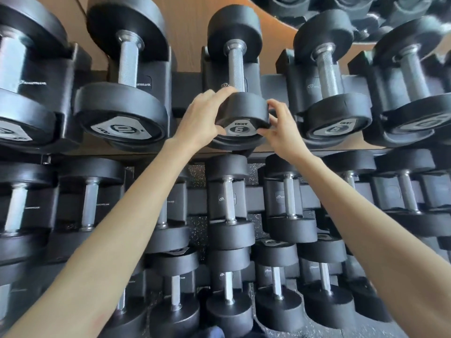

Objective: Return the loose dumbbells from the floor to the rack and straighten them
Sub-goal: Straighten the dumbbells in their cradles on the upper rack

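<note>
Head view: left hand [203, 118], right hand [280, 129] fingers grasping racked dumbbell [241, 113] end marked "6".

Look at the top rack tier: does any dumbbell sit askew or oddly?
Nothing is clearly out of place. The dumbbell marked 6, held at its near end by the left hand and right hand, lies in its cradle roughly parallel to its neighbours.

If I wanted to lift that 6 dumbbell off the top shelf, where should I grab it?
Probably by the ridged metal handle of the 6 dumbbell, reaching down from above. It sits bare between the two round heads and looks slim enough to wrap fingers around. The left hand and right hand only pinch the wide near head, better for turning than lifting.
</note>
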Tool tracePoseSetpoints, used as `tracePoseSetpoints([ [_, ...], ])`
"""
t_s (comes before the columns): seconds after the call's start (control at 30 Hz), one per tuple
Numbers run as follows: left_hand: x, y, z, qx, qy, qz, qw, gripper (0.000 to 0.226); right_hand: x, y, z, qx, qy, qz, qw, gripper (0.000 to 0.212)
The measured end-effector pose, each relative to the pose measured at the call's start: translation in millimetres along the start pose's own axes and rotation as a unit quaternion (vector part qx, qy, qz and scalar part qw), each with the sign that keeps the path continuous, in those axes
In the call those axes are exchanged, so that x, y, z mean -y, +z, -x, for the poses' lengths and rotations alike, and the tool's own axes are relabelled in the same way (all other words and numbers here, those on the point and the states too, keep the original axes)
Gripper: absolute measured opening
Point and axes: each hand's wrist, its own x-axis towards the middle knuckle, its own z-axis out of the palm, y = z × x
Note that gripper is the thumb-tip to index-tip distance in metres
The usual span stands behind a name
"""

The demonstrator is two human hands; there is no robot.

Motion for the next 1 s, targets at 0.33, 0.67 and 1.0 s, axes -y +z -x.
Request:
tracePoseSetpoints([
  [0.33, 1, 15, 52, -0.025, -0.029, -0.056, 0.998, 0.088, 11, -9, 22, -0.028, -0.076, 0.211, 0.974, 0.068],
  [0.67, -38, -4, 144, -0.093, -0.009, -0.225, 0.970, 0.065, 41, -14, 103, -0.049, -0.214, 0.298, 0.929, 0.071],
  [1.0, -45, -14, 219, -0.098, -0.056, -0.244, 0.963, 0.062, 45, 26, 154, 0.002, -0.246, 0.306, 0.920, 0.071],
])
